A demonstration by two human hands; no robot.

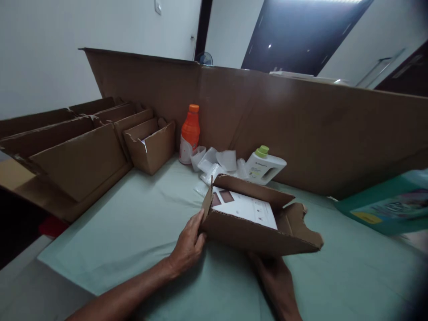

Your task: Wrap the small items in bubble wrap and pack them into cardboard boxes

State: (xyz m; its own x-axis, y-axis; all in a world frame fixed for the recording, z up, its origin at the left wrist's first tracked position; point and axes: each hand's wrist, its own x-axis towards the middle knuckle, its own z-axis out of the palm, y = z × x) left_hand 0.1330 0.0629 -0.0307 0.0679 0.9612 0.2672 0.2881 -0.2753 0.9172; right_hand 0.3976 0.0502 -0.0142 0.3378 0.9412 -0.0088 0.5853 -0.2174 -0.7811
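Note:
A small open cardboard box (254,236) is tilted up over the green cloth, held between my two hands. My left hand (189,243) grips its left end, fingers against the cardboard side. Beneath the box's near side is my right hand (276,278), supporting it from below; its fingertips are hidden under the cardboard. Inside lies a white printed carton (245,207) with brown pictures on it, filling the left and middle part. The right end of the box has a curved cut-out in its wall.
Behind the box are crumpled clear plastic packaging (214,162), an orange bottle (190,133) and a white bottle with a green cap (265,165). Divided cardboard boxes (80,160) stand left. A large green bottle (388,203) is at right. A tall cardboard wall (227,102) closes the back.

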